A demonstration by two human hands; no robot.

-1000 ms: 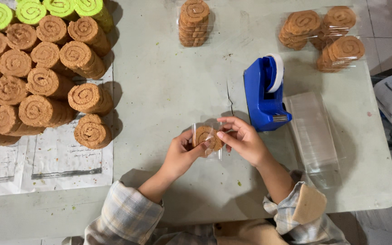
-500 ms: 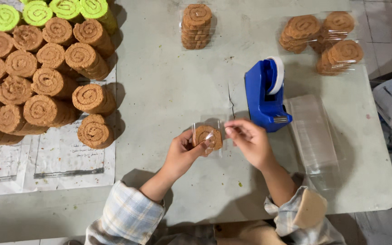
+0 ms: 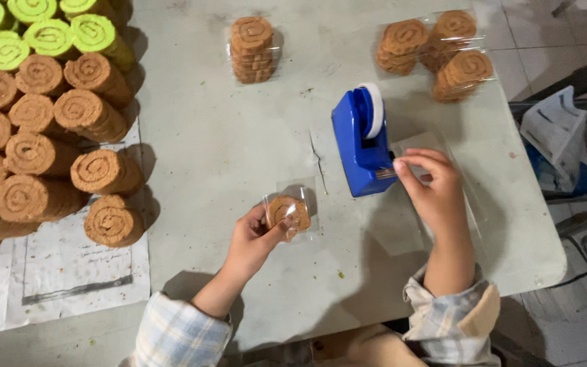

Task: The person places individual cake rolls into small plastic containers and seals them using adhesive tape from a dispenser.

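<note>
My left hand [image 3: 256,239] holds a clear plastic bag with brown spiral biscuits [image 3: 289,212] just above the grey table [image 3: 225,143]. My right hand [image 3: 429,187] is at the front of the blue tape dispenser [image 3: 363,141], with fingertips pinched at its cutter end where the tape comes off. The white tape roll [image 3: 375,109] sits on top of the dispenser.
Long brown spiral rolls [image 3: 49,156] are stacked at the left on paper, with green ones [image 3: 42,30] behind. Bagged biscuit stacks lie at the back centre [image 3: 251,49] and back right [image 3: 436,51]. A pile of clear bags [image 3: 443,183] lies under my right hand.
My right hand left the biscuit bag and moved right to the tape dispenser's cutter. My left hand still holds the bag, now alone.
</note>
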